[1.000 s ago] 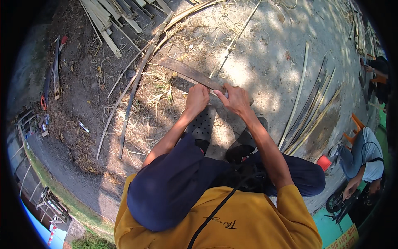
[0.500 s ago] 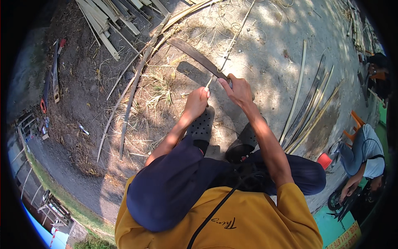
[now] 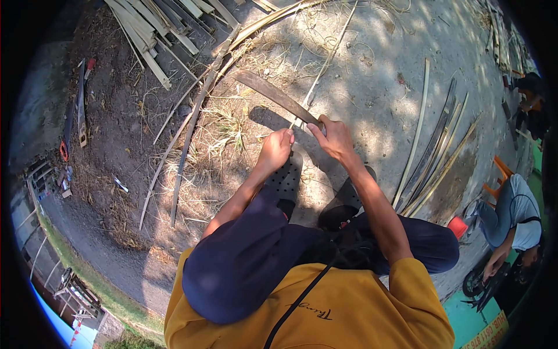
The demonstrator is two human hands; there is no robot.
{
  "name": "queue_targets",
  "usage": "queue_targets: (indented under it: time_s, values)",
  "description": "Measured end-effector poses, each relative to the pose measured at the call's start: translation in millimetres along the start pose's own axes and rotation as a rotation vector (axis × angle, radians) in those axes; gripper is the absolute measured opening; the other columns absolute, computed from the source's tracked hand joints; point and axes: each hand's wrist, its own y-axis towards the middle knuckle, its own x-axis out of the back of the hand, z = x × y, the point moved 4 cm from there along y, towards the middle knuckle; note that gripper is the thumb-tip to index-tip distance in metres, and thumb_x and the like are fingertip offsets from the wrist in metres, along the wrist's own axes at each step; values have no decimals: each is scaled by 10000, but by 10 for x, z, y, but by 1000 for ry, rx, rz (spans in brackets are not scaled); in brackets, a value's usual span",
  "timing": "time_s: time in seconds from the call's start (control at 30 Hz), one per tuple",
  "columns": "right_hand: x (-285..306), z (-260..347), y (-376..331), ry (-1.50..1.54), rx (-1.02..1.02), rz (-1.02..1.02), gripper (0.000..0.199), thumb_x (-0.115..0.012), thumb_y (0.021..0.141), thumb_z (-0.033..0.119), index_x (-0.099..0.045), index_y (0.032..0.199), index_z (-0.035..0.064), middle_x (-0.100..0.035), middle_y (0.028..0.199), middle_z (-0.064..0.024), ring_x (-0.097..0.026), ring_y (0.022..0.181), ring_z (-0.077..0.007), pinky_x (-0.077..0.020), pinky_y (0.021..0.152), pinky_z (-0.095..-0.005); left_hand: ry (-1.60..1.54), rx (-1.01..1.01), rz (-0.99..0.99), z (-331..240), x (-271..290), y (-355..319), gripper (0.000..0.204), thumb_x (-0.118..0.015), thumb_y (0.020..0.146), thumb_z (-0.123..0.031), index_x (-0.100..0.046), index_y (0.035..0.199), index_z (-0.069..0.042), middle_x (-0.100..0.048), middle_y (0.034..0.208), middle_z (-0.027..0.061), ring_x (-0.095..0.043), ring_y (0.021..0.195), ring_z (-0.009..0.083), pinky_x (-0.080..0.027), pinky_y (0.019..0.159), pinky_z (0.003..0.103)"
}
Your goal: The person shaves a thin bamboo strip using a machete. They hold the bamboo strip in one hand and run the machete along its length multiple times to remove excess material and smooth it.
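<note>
My left hand is closed on the near end of a thin pale bamboo strip, which runs away from me over the ground. In my right hand is a machete; its handle is hidden by the fingers. The long dark blade points to the far left and lies across the strip, just beyond my left hand. My thumb lies along the blade's base. Below both hands are my dark shoes.
Split bamboo slats are piled at the far left. Longer strips lie at the right, and two more at the left. A handsaw rests at the far left. A seated person is at the right, near a red container.
Both hands have come slightly nearer to me, and the blade has shifted a little toward me with the right hand. My grips look the same.
</note>
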Motion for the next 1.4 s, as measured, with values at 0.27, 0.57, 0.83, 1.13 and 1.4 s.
queue_targets:
  time_s: [0.27, 0.57, 0.83, 1.13, 1.4]
  values:
    - [99, 38, 161, 21, -62, -67, 662, -547, 994, 671, -697, 993, 26, -673, 660, -190, -722, 716, -413, -540, 696, -523, 44, -9, 29, -69, 124, -66, 366, -454, 1097, -232, -595, 834, -19, -529, 653, 133, -526, 613, 251, -445, 634, 414]
    - [383, -188, 530, 66, -131, -116, 643, -560, 1003, 634, -716, 1028, 12, -647, 652, -196, -703, 686, -389, -528, 696, -497, -11, 77, 83, 54, 182, -374, 387, -443, 1136, -286, -541, 834, -65, -420, 633, -25, -396, 564, 74, -342, 535, 294]
    - [154, -212, 404, 29, -45, -67, 655, -540, 1010, 630, -727, 1007, 2, -654, 645, -225, -697, 678, -424, -533, 691, -522, -91, 173, 107, 91, 309, -440, 372, -465, 1107, -236, -580, 841, -3, -479, 631, 86, -471, 604, 173, -402, 602, 380]
    - [399, -462, 554, 39, -135, -156, 621, -571, 1003, 609, -717, 1000, 5, -658, 668, -226, -695, 685, -422, -520, 669, -519, 111, 98, 49, -138, 655, -940, 358, -472, 1106, -229, -585, 852, -3, -522, 665, 119, -521, 633, 231, -438, 648, 389]
    - [0, 132, -118, 73, 9, 30, 557, -618, 987, 584, -693, 1015, 32, -664, 669, -210, -692, 688, -451, -521, 641, -528, 102, -36, -66, -174, 285, -176, 325, -517, 1078, -211, -641, 889, 24, -600, 675, 175, -586, 610, 225, -466, 626, 399]
